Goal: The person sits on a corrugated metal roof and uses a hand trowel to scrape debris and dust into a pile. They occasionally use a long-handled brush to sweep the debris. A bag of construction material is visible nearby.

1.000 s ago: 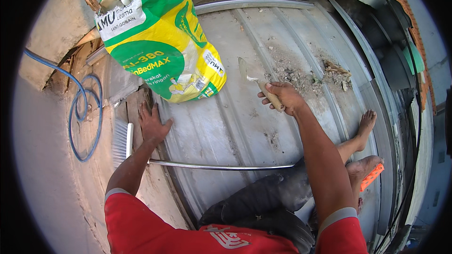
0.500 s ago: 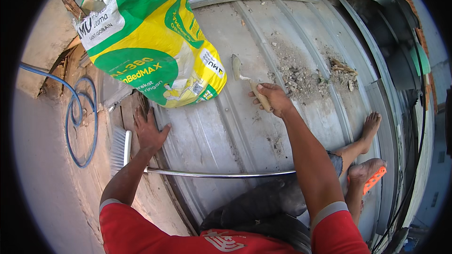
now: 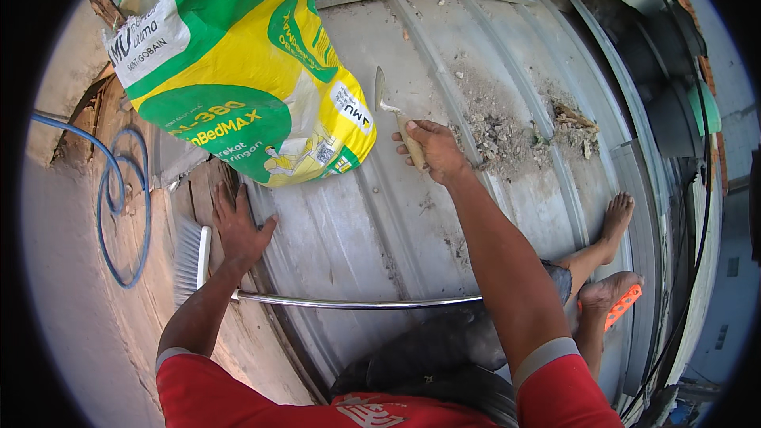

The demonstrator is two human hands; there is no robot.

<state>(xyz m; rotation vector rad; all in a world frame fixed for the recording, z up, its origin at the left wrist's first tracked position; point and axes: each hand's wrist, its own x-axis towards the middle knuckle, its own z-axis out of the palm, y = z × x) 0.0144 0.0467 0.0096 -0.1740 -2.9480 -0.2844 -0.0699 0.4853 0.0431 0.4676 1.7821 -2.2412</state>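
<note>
Holding the trowel (image 3: 403, 128) in the right hand (image 3: 434, 150), fingers curled round its wooden handle. Trowel sits out ahead of the person, mid-roof, right beside the lower right side of the green-and-yellow bag (image 3: 238, 87). Key relation: bag is left of the right hand, its long axis slanting up-left to the mouth; blade (image 3: 380, 89) shows just right of it, small gap in this view. Right hand has the tool; left hand (image 3: 242, 230) is well apart from it, palm down, fingers spread, at the seam between wooden boards (image 3: 261, 341) and metal sheet (image 3: 333, 230), fingertips just below the bag. Trowel points away from the person, long axis tipped slightly left, butt toward the body. Can't tell if blade touches the sheet. Brush (image 3: 189, 257) by left forearm, rubble (image 3: 507, 139) right of trowel, blue hose (image 3: 147, 190) far left.
</note>
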